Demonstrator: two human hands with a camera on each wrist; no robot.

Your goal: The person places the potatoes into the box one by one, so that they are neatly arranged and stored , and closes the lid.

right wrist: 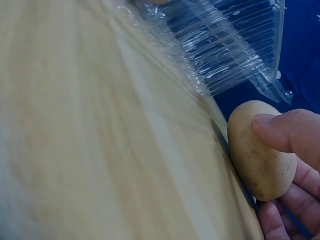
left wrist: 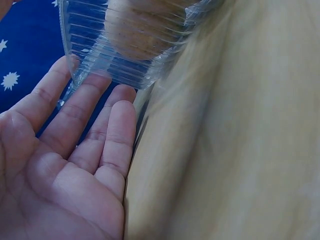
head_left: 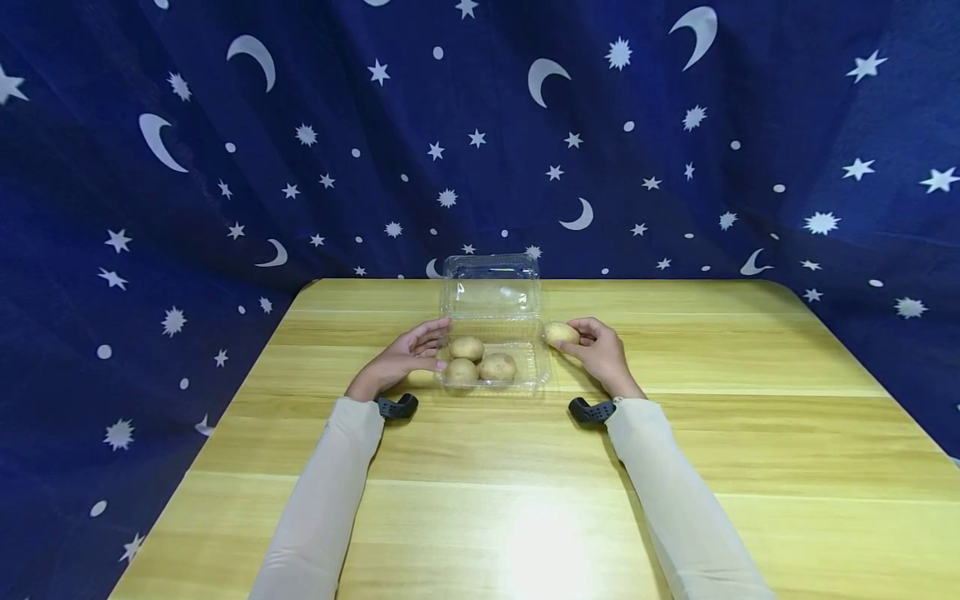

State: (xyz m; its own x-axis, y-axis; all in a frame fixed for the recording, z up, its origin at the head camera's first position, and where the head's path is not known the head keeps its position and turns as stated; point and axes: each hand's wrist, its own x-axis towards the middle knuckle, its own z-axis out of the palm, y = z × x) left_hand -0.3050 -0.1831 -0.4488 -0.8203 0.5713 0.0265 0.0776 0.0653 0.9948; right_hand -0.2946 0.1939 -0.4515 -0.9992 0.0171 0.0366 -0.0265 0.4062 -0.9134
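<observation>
While three pale tan, rounded potatoes (head_left: 467, 348) sit in a clear, ribbed plastic box (head_left: 532, 360), a fourth, oval pale tan potato (head_left: 560, 334) is held at its right

Where the view begins at the left, a deep blue fabric curtain (head_left: 315, 100) printed with white moons, stars and dots hangs beside and behind a yellow wood-grain bench (head_left: 480, 467). An off-white left sleeve (head_left: 318, 500) reaches forward across the bench, with a small black wrist device (head_left: 397, 407) at its cuff. Beyond it, the left hand (head_left: 397, 358) is loosely spread at the left end of the box; the left wrist view shows fingertips against the ribbed wall, with the palm turned toward the camera. The thumb lies near the front left corner.

Next comes the box, upright on the bench, its hinged clear lid (head_left: 491, 292) raised at the back. Its three potatoes cluster toward the left, one behind and two in front.

Just beside the box's right wall, outside it, is the fourth potato, pinched between the thumb and fingers of the right hand (head_left: 600, 350). The right wrist view shows a gap between this potato and the box; whether it touches the bench cannot be told. A second black wrist device (head_left: 590, 411) and an off-white right sleeve (head_left: 686, 500) follow.
</observation>
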